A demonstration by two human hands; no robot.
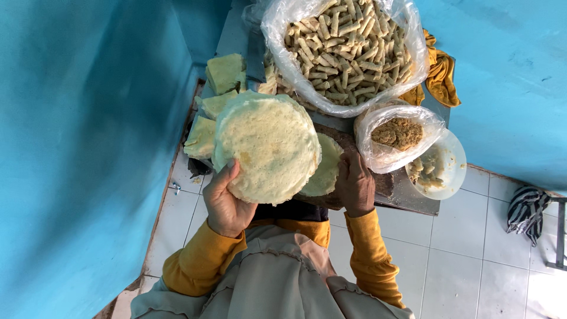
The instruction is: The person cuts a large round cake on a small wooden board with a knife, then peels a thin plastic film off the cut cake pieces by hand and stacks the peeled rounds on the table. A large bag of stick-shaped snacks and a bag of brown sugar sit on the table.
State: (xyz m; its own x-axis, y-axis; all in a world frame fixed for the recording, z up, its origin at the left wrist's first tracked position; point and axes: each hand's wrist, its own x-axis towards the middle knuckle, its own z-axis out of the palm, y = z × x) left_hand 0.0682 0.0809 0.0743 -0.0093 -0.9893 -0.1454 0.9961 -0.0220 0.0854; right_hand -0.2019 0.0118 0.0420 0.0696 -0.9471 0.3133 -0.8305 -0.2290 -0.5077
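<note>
My left hand (226,204) holds up a stack of round, pale yellow thin pancake wrappers (266,147), thumb on the lower edge. My right hand (356,184) rests, palm down, on a single round wrapper (323,168) that lies flat on a dark wooden board (384,184). Its fingers touch that wrapper's right edge. Both arms are in mustard yellow sleeves.
A big clear bag of rolled sticks (348,47) fills the back of the small table. A smaller bag of brown filling (397,134) and a clear bowl (444,168) stand to the right. Folded yellow pieces (220,88) are stacked left. Blue walls close in; white tiled floor (472,254) below.
</note>
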